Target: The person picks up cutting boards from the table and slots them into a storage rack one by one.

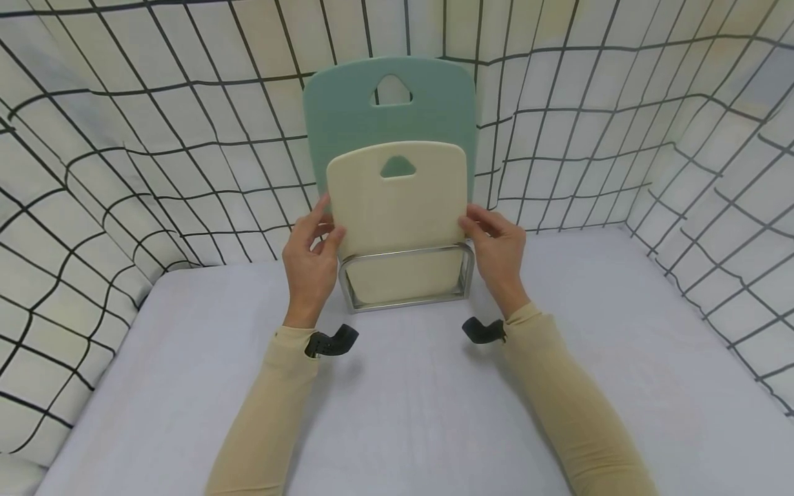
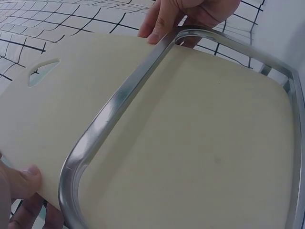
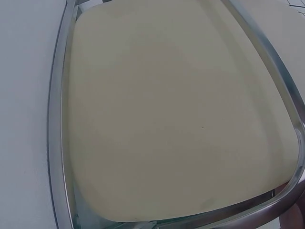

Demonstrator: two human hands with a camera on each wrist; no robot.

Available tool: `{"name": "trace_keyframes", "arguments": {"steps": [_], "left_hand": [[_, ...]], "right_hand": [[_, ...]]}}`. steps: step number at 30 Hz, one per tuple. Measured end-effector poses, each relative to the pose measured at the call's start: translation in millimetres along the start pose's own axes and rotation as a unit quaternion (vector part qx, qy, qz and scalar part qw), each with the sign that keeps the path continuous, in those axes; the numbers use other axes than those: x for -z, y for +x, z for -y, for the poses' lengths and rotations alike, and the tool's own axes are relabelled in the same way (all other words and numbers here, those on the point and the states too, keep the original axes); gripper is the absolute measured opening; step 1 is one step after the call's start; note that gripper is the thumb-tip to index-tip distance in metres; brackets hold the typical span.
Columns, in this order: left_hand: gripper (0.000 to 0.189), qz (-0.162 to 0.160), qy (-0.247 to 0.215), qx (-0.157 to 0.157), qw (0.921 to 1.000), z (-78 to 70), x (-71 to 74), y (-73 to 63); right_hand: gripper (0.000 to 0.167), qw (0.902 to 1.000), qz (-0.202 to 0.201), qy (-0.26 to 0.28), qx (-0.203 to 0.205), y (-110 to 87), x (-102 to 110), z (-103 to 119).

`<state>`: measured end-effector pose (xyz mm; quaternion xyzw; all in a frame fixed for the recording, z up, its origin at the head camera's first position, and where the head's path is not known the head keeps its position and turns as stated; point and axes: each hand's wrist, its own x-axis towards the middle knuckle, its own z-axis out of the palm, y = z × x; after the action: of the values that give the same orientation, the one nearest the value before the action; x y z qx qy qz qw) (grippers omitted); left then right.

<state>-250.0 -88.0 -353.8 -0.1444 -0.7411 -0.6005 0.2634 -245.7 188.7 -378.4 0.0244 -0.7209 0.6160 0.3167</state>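
Observation:
A cream cutting board (image 1: pixel 397 207) stands upright in a silver metal rack (image 1: pixel 406 253), in front of a larger green cutting board (image 1: pixel 347 114). My left hand (image 1: pixel 308 265) pinches the cream board's left edge just above the rack's front bar, thumb on the front face. On the opposite edge, my right hand (image 1: pixel 499 255) grips the same board with thumb and fingers. The left wrist view shows the cream board (image 2: pixel 190 138) behind the rack's bar (image 2: pixel 114 102), with both hands at its edges. In the right wrist view the right hand (image 3: pixel 291 210) is mostly hidden.
A white surface (image 1: pixel 403 406) lies under the rack. White walls with a black grid (image 1: pixel 205 158) rise behind it and on both sides. Each wrist carries a black camera mount, such as the left one (image 1: pixel 333 340).

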Motion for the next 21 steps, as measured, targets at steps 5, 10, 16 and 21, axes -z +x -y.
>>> {"name": "trace_keyframes", "arguments": {"steps": [5,10,16,21], "left_hand": [[0.056,0.001,-0.005,0.002,1.0,1.7,0.4,0.1],[0.055,0.004,0.003,0.001,1.0,0.8,0.7,0.2],[0.054,0.004,0.024,-0.001,0.9997,1.1,0.6,0.6],[0.052,0.0,0.031,-0.002,0.9995,1.3,1.4,0.0]], "right_hand": [[0.027,1.0,-0.003,-0.002,-0.003,0.4,-0.3,-0.8],[0.027,1.0,-0.003,-0.002,0.004,0.4,-0.6,-1.2],[0.028,1.0,-0.002,-0.006,0.007,0.4,-0.3,-1.4],[0.028,0.9999,-0.001,-0.013,0.008,0.1,-0.7,-0.3]]}}
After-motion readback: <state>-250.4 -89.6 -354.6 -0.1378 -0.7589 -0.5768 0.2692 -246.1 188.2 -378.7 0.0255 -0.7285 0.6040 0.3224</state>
